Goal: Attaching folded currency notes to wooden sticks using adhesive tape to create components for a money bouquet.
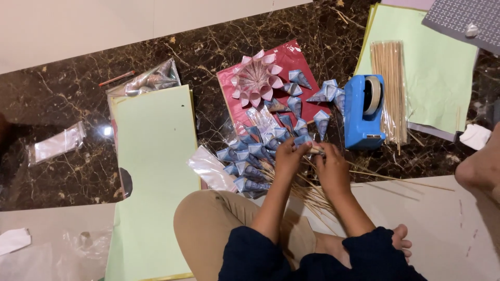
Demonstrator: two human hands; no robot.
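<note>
On the dark marble floor, a long pale green paper sheet lies at the left, a crumpled clear bag touching its far edge. Just right of it a cluster of blue paper cones on thin sticks fans out before the person's knee. The left hand and right hand meet over it, fingers closed on one blue cone between them. Beyond lies a red sheet bearing a pink paper flower. Farther right stand a blue tape dispenser and a packet of bamboo skewers on another green sheet.
</note>
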